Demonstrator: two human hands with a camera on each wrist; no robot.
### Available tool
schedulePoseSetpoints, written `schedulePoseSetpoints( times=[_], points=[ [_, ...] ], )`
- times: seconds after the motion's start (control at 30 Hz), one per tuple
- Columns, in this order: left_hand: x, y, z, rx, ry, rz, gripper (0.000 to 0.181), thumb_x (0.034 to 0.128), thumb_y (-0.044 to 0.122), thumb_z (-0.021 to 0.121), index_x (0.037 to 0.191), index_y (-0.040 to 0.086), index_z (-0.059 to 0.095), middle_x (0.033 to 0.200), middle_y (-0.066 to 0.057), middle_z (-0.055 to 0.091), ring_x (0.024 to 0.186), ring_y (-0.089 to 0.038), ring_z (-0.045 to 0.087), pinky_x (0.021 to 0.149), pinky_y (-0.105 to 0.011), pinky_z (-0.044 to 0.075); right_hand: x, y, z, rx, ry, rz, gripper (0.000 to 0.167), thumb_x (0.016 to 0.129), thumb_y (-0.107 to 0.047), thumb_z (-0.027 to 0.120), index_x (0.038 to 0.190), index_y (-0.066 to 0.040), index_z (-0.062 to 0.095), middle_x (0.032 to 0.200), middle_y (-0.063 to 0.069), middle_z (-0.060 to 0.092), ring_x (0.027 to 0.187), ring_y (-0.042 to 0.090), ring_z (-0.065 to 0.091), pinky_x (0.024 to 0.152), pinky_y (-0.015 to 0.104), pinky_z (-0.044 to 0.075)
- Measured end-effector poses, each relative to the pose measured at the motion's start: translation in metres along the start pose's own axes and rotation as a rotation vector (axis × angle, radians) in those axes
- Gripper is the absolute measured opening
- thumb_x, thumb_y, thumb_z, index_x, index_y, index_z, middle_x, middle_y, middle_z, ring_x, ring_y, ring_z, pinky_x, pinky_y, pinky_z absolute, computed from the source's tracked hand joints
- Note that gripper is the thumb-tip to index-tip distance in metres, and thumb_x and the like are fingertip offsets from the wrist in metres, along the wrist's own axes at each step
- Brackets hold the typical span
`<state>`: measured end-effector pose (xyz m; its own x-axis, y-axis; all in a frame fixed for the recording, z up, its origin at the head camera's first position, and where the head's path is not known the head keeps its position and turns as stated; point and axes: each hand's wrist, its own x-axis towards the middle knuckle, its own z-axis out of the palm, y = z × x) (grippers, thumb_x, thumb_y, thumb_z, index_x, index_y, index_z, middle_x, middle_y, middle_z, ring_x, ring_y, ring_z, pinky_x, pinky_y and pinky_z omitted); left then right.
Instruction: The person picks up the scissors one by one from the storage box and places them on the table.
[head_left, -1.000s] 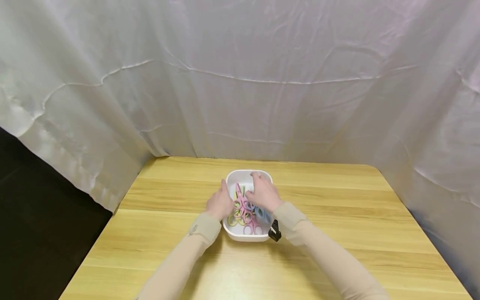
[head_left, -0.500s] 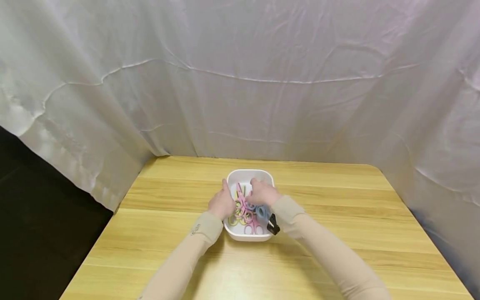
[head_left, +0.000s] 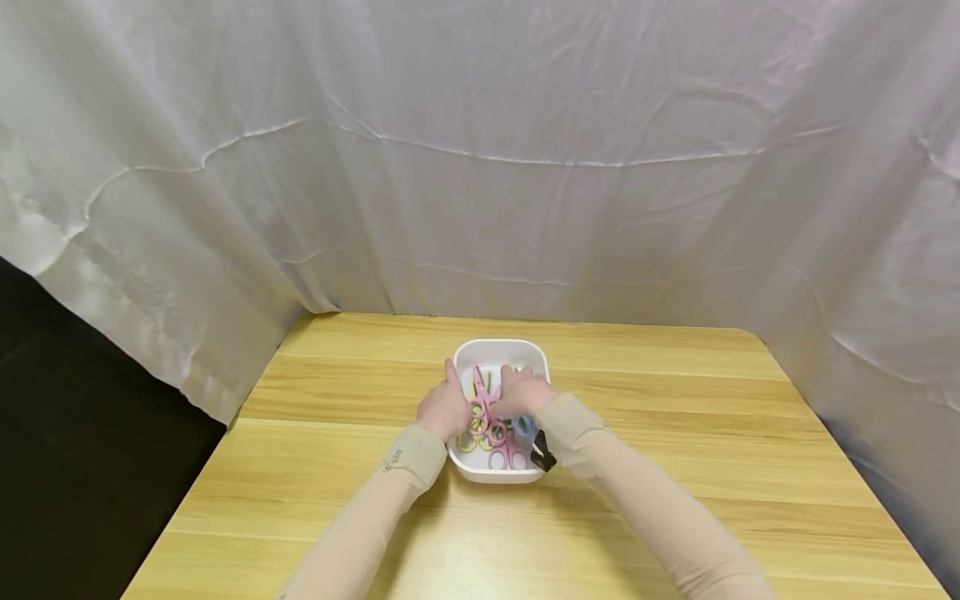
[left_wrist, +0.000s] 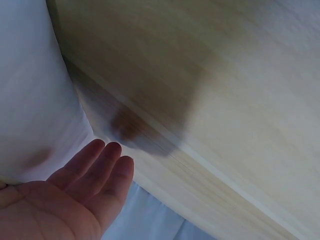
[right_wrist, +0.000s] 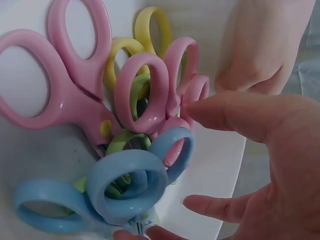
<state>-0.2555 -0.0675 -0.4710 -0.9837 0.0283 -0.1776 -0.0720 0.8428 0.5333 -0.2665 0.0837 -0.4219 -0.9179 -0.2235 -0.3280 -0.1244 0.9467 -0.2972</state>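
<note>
A white box (head_left: 498,477) holds several small scissors in pink, blue, yellow and green. My left hand (head_left: 442,410) rests against the box's left side. In the left wrist view its fingers (left_wrist: 115,185) lie fairly straight along the outer wall; its thumb is hidden. Reaching down inside the box is my right hand (head_left: 525,392), thumb and fingers spread. In the right wrist view its thumb (right_wrist: 210,112) meets a pink scissors' handle ring, and its lower fingertips are at the blue scissors (right_wrist: 117,207). Larger pink scissors (right_wrist: 82,110) and yellow scissors (right_wrist: 141,30) lie beside them.
The box stands on a wood-grain table (head_left: 675,417). A pale curtain (head_left: 480,233) hangs behind the table and along both sides. A black piece (head_left: 543,454) is fixed at my right wrist. Dark cloth (head_left: 75,417) lies beyond the left table edge.
My right hand has lowered deeper into the box, its fingers drawing back from the far rim towards the scissors. The left hand and the box have barely shifted.
</note>
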Motion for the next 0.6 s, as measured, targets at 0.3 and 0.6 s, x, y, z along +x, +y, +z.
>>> schedulePoseSetpoints(
  times=[0.3,0.6],
  points=[
    [-0.0023,0.0020,-0.0022,0.009,-0.011,-0.003,0.099,0.0873,0.008,0.062,0.160,-0.001,-0.004,0.093,-0.015,0.067,0.063,-0.022,0.059,0.059,-0.033,0.053,-0.0023,0.0004,-0.0002,0.004,-0.031,-0.007,0.066,0.076,-0.033,0.080,0.126,-0.002,0.052,0.117,0.022,0.060,0.108,0.036,0.058,0.098,0.050,0.053],
    [-0.0031,0.0030,-0.0029,0.003,-0.017,-0.010,0.098,0.0880,0.008,0.062,0.160,-0.001,-0.004,0.083,-0.012,0.064,0.062,-0.022,0.058,0.056,-0.033,0.052,-0.0021,0.0012,0.0005,-0.013,-0.069,-0.013,0.068,0.075,-0.030,0.081,0.128,-0.001,0.050,0.122,0.024,0.058,0.106,0.033,0.058,0.095,0.048,0.055]
  ],
)
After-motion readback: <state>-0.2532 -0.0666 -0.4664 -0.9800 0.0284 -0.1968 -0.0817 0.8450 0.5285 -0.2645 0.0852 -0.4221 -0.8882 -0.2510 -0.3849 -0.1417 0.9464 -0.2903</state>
